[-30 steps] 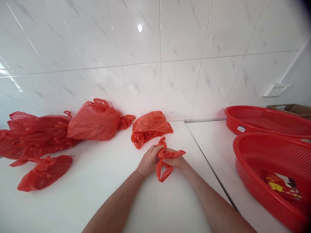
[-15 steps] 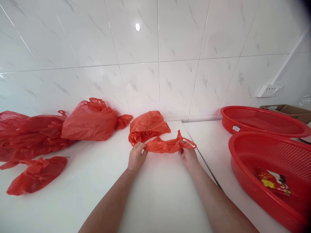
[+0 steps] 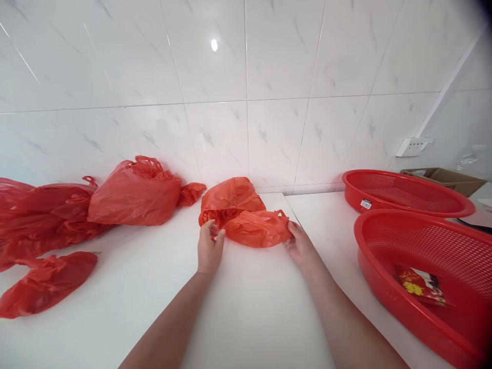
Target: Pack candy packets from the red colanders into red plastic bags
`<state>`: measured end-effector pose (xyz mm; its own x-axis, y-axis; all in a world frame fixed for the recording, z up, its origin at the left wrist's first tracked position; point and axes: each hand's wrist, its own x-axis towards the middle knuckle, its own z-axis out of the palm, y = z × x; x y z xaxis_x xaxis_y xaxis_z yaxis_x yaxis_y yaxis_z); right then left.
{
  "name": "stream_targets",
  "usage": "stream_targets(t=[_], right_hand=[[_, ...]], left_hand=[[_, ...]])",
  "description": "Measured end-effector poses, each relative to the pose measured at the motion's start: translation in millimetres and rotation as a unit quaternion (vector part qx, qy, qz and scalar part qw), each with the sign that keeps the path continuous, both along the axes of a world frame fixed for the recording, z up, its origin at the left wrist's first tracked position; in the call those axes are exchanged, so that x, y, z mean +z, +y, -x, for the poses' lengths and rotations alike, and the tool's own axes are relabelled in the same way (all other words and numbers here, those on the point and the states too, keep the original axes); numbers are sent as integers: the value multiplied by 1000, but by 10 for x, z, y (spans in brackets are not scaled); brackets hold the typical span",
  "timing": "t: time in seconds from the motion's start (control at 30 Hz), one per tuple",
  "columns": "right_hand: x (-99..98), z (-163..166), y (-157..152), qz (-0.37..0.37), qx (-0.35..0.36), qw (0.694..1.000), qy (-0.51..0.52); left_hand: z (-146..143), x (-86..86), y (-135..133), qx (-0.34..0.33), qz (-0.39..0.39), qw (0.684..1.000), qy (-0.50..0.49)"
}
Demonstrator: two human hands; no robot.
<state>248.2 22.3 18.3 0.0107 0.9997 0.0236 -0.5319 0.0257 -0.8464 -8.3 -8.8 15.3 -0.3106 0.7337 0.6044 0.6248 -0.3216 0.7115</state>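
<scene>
A thin red plastic bag lies puffed out across the white table, with a small handle loop standing up near its right end. My right hand pinches that right end between thumb and fingers. At the other end, my left hand has its thumb and fingers apart, close to the bag's left edge and holding nothing that I can see. Just behind is another red plastic bag, its mouth towards me and crumpled red plastic inside; the front bag overlaps its lower edge.
Left along the wall sit a full red bag and a heap of red bags. A smaller bag lies nearer. On the right stand two red plastic baskets, the front one holding a colourful packet. Behind is a cardboard box.
The bag between my hands was a narrow stretched strip and is now wider and puffed out. My left hand has let go of its left end; my right hand still grips the right end.
</scene>
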Motion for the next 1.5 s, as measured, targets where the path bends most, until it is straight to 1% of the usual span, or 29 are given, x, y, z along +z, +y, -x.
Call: stream_targets(t=[0.03,0.1,0.17,0.2,0.27,0.33,0.4,0.43,0.5,0.57,0.6,0.67,0.7,0.77,0.83,0.87,0.93,1.0,1.03,1.07,1.1,1.13,1.17,1.23,1.3,1.33,1.4,1.43,1.5], right_hand=[[-5,33,-14,-2,12,1000,-7],[-11,112,-57,-5,44,999,-24],[-16,191,-107,-19,94,994,-60],[-21,223,-126,-28,121,989,-85],[-41,259,-139,-39,136,980,-137],[-79,248,-106,-31,91,981,-167],[-123,193,-38,-15,13,985,-169],[-144,156,0,-9,-26,986,-165],[-174,80,64,2,-90,984,-155],[-185,33,92,11,-134,979,-152],[-183,27,87,14,-146,977,-156],[-159,56,39,12,-148,974,-170],[-136,89,0,6,-136,974,-179],[-65,183,-97,-11,-81,980,-183],[32,291,-195,-31,-6,987,-160],[80,340,-234,-46,28,988,-143],[155,409,-279,-86,70,987,-112],[176,421,-271,-107,80,986,-99],[165,405,-250,-97,83,987,-99],[144,378,-220,-74,87,988,-103],[116,342,-185,-42,90,989,-107],[87,301,-148,-9,92,990,-107],[60,256,-114,21,88,991,-99],[29,162,-65,62,65,994,-67],[38,61,-56,80,59,994,-47],[57,8,-67,77,79,993,-50],[110,-96,-108,58,162,983,-68],[137,-141,-129,48,207,974,-75],[176,-205,-155,35,262,961,-83]], left_hand=[[-54,22,-34,-25,-42,997,57],[-177,60,-103,-70,-124,975,172],[-280,86,-156,-90,-171,949,249],[-308,94,-170,-96,-173,943,268],[-305,96,-172,-109,-132,948,269],[-235,82,-142,-131,-65,961,233],[-139,60,-95,-136,-15,976,172],[-96,50,-71,-128,4,984,127],[-38,39,-34,-95,44,995,1],[-26,44,-17,-68,81,987,-119],[-34,51,-16,-63,90,982,-152],[-68,68,-24,-58,91,978,-177],[-91,75,-32,-60,88,977,-183],[-142,85,-50,-85,92,967,-222],[-195,88,-72,-149,106,941,-285],[-221,89,-85,-194,118,920,-321],[-267,95,-111,-289,150,865,-381],[-292,112,-138,-369,194,803,-426],[-292,127,-150,-396,213,776,-442],[-282,146,-162,-416,225,759,-448],[-264,169,-174,-428,227,755,-442],[-240,194,-184,-434,224,765,-420],[-212,219,-193,-432,218,786,-384],[-155,263,-202,-411,213,841,-281],[-111,287,-192,-343,204,892,-213],[-93,290,-178,-295,191,912,-210],[-59,281,-136,-196,156,936,-246],[-42,269,-112,-155,140,940,-271],[-8,238,-67,-111,127,937,-307]])
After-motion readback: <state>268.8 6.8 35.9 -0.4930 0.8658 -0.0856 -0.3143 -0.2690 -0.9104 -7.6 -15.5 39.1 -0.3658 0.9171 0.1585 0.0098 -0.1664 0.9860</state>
